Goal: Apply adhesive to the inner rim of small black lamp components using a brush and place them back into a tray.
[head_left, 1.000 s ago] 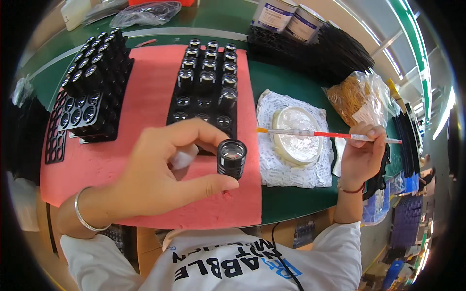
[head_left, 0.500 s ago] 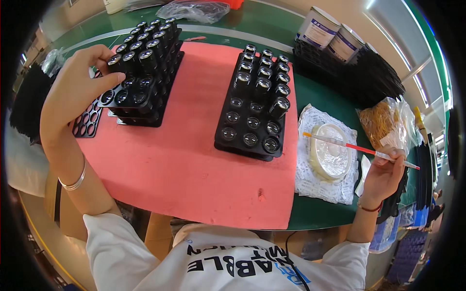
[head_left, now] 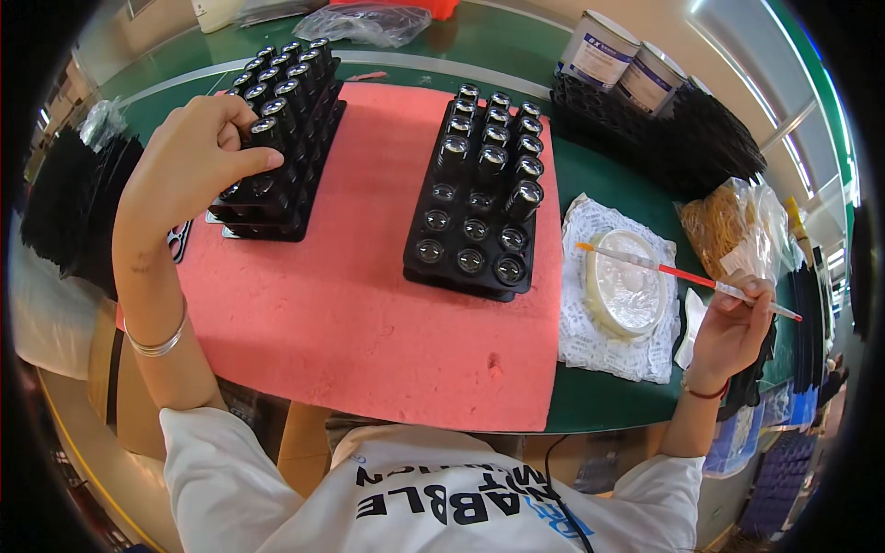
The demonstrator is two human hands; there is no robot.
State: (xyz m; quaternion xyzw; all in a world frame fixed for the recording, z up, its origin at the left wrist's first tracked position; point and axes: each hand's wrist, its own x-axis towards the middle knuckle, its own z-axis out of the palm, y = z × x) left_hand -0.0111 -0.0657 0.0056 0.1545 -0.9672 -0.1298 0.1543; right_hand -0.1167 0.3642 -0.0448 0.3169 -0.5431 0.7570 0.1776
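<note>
My left hand (head_left: 198, 161) is at the left black rack (head_left: 293, 217), its thumb and fingers closed around shiny-topped black cylinders (head_left: 265, 132) in the front rows. The hand hides part of that rack, and exactly which cylinder it grips is partly covered. In my right hand (head_left: 733, 327) is a thin paintbrush (head_left: 687, 275) with a red and clear handle. Its orange tip points left, above a round, pale shallow dish (head_left: 629, 284). A second black rack (head_left: 468, 276) stands in the middle, with tall cylinders at the back and round clear lenses in the front holes.
Both racks stand on a pink mat (head_left: 369, 323) over a green table (head_left: 599, 405). The dish sits on a white cloth (head_left: 581, 355). At the back right are two cans (head_left: 597, 51), stacked black trays (head_left: 701, 138) and a plastic bag (head_left: 737, 221).
My left hand has moved right across the left rack, covering its front-left cylinders. My right hand and the paintbrush stay almost where they were.
</note>
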